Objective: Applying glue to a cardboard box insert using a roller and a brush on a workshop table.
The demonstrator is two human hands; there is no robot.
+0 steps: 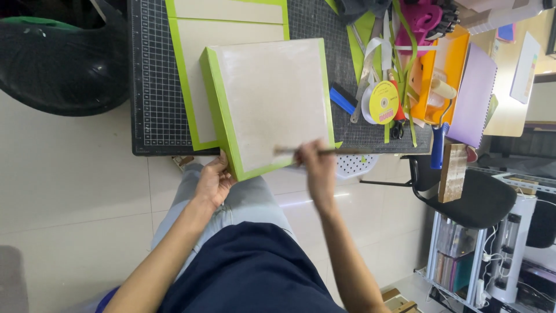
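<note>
A flat box [272,98] with lime-green edges and a pale grey board face leans from my lap onto the black cutting mat [153,87]. My left hand [213,181] grips its lower left corner from beneath. My right hand [315,165] is closed on a thin brush [289,150] whose tip lies across the box's lower edge. Behind the box, flat grey boards with green borders [231,23] rest on the mat.
To the right lie a yellow tape roll [382,102], green paper strips, a blue tool [343,99], scissors, an orange tray [449,64], a paint roller and a purple notebook [472,95]. A black chair [475,200] and a shelf stand at lower right. A dark round tub [58,58] sits upper left.
</note>
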